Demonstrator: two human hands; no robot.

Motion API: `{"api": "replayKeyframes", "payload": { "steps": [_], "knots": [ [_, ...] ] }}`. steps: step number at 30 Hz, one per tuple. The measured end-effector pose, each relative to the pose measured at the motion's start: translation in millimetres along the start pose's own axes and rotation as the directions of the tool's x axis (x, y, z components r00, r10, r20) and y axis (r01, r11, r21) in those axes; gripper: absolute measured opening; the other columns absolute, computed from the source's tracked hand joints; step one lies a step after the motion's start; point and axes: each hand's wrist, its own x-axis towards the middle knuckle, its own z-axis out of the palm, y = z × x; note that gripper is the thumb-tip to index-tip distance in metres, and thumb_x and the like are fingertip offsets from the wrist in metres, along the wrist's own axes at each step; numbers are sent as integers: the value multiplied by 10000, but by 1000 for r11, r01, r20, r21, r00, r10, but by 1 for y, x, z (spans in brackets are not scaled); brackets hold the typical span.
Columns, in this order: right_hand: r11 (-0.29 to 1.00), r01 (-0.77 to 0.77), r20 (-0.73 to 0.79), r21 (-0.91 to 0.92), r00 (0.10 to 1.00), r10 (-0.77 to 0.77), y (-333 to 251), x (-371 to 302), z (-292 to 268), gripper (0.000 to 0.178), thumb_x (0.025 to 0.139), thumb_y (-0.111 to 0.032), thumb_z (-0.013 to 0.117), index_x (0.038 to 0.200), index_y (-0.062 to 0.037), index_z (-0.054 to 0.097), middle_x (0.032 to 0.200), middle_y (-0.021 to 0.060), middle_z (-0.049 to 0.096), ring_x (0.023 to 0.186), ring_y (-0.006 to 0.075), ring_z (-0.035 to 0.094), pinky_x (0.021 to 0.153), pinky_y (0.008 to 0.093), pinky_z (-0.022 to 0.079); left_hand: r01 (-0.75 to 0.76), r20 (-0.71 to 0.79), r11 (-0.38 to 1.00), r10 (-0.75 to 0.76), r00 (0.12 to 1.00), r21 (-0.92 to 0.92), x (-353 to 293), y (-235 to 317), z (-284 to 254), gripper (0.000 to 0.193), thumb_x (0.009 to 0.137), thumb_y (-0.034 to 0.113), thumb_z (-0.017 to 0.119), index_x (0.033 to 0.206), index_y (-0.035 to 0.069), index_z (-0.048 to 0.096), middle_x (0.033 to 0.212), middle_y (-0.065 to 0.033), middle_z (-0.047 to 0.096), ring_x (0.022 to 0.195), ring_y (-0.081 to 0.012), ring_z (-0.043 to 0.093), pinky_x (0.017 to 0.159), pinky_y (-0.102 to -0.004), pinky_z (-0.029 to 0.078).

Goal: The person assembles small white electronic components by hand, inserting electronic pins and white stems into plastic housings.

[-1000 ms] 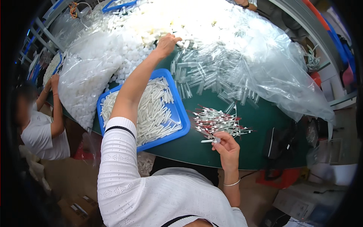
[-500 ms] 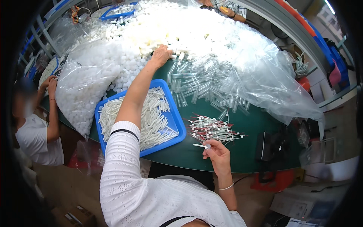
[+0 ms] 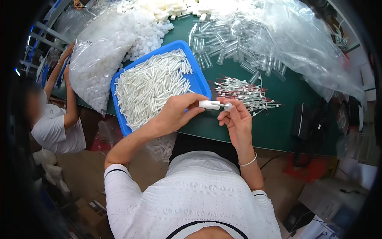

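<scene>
In front of my body, my left hand (image 3: 174, 114) pinches a short white cylinder (image 3: 208, 104) between thumb and fingertips. My right hand (image 3: 238, 120) grips a small translucent white cap (image 3: 228, 106) with a thin white stick on it. The stick points left and meets the cylinder's right end; whether it has gone inside I cannot tell. Below and left of the hands' meeting point lies a blue tray (image 3: 204, 85) with many thin white sticks (image 3: 153, 85). Just beyond my right hand is a heap of small red-and-white thin pieces (image 3: 248, 95).
Clear tubes (image 3: 223, 40) are strewn across the green table (image 3: 274, 127), beside a large clear plastic bag (image 3: 306, 51). Round white caps (image 3: 149, 36) spill from another bag (image 3: 93, 63). A black box (image 3: 298, 119) stands at right. Another person (image 3: 59, 119) works at far left.
My left hand has come back from the far white pile with a white cylinder, meeting the stick in my right hand. My view has tilted nearer to my body.
</scene>
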Motion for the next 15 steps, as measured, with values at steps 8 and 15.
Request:
{"api": "replayKeyframes", "payload": {
  "steps": [8, 15],
  "knots": [
    [992, -21, -16, -123, 1000, 20, 6, -19, -10, 252, 965, -154, 566, 1115, 47, 574, 1062, 175, 652, 876, 221, 689, 750, 285, 577, -117, -20, 981, 122, 992, 153, -9, -1, 18, 202, 827, -45, 638, 1023, -2, 657, 817, -85, 680, 674, -146, 647, 582, -264, 504],
    [993, -56, 12, -104, 998, 58, 6, -25, -18, 255, 964, -153, 569, 1114, 53, 571, 1043, 182, 657, 912, 244, 687, 775, 293, 576, 214, 206, 970, -187, 961, -116, -5, 6, 11, 136, 853, -30, 618, 983, -13, 652, 715, -55, 659, 614, -87, 601, 558, -234, 476]
  ]
}}
